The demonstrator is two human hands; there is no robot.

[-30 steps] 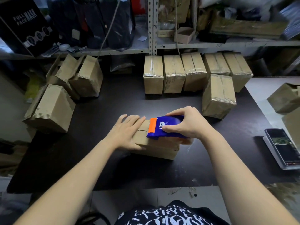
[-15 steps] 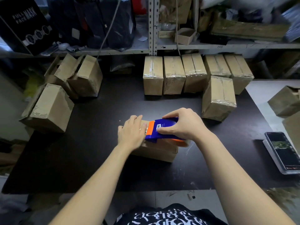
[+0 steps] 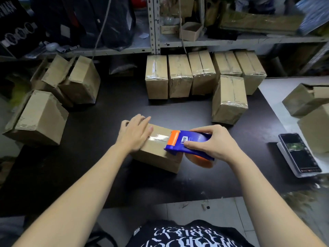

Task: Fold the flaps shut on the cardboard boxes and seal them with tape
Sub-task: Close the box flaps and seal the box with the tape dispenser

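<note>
Box [image 3: 156,152], judged light and stiff, is pinned topside under flat left hand [image 3: 135,134]; tape dispenser [image 3: 187,143] is gripped by right hand [image 3: 211,145].

The tape dispenser [image 3: 197,139] under the fingers of the right hand [image 3: 215,145] is deep blue. It has an orange band just ahead of the fingertips and a white label with dark print beside the thumb tip. Under the fingers of the left hand [image 3: 135,134], the box [image 3: 156,155] is plain tan cardboard with a glossy clear strip. The tabletop [image 3: 106,113] is black, and the shirt [image 3: 187,236] is black with white lettering.
</note>
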